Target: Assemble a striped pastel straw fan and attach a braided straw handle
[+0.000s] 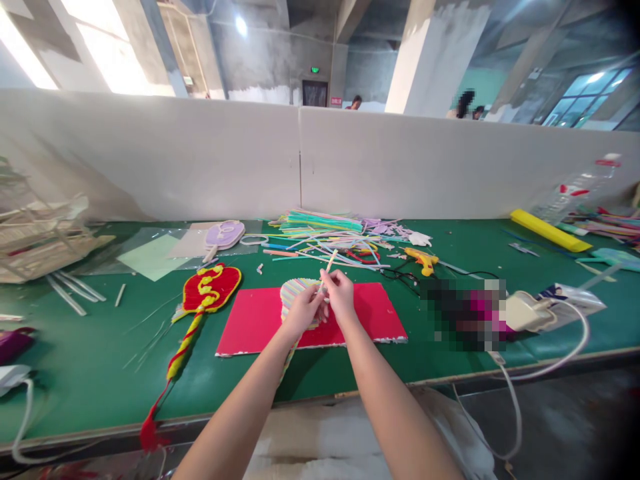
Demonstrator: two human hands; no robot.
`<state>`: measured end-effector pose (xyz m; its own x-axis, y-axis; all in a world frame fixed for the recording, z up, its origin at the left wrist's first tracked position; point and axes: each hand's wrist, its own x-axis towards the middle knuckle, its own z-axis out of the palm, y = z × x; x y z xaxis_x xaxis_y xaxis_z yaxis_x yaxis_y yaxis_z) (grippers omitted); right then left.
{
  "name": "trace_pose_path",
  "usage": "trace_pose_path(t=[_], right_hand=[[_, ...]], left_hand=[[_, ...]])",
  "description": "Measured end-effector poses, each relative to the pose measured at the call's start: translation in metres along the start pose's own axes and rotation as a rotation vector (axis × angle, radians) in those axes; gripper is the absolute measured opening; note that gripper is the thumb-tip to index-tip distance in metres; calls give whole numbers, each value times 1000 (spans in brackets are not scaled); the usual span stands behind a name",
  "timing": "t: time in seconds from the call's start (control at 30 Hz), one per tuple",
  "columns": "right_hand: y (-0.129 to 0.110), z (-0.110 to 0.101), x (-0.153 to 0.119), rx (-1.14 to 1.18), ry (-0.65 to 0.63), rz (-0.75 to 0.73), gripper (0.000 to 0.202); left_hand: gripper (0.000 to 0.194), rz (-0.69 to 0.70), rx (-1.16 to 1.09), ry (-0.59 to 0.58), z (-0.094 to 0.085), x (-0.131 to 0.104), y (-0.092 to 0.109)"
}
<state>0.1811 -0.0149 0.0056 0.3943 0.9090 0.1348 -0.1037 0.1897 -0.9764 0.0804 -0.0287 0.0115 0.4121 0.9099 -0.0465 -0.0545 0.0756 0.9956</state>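
Note:
My right hand (341, 293) is closed, with its fingertips pinching a thin cream stick (333, 257) that points up and away from me. Close beside it, my left hand (304, 311) pinches near the stick's lower end, where the fingers hide most of the contact. Below and behind my left hand is a rounded fan shape (295, 289) striped in pastel pipe cleaners, partly covered by that hand. Both hands are over a red board (250, 320) with worn white edges. A narrow pale strip (289, 363) extends toward me beneath my left forearm.
A red and yellow fan (214, 288) with a tassel lies left. Pastel pipe cleaners (325, 221) are heaped behind the board, near red-handled scissors (364, 256). A yellow glue gun (423, 260) and a corded white plug (525, 311) are right. A lilac fan (225, 235) lies back left.

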Motion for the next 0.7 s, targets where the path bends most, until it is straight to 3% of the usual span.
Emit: trace_pose_path(t=[0.13,0.4,0.47,0.57,0.7], right_hand=[[-2,1,-1,55,-33,27,37],[-3,1,0,248,-180,130,42],[-2,0,3,303,-125,141,42],[-1,-7,9,409,57,123,39],[-3,-21,17,513,246,88,38]], left_hand=[[26,3,-21,14,-2,1,-4],[33,-68,-197,-111,-7,0,7],[41,-115,-259,-143,-10,1,9],[52,-228,-384,-220,-16,1,9],[42,-252,-500,-214,-23,0,7]])
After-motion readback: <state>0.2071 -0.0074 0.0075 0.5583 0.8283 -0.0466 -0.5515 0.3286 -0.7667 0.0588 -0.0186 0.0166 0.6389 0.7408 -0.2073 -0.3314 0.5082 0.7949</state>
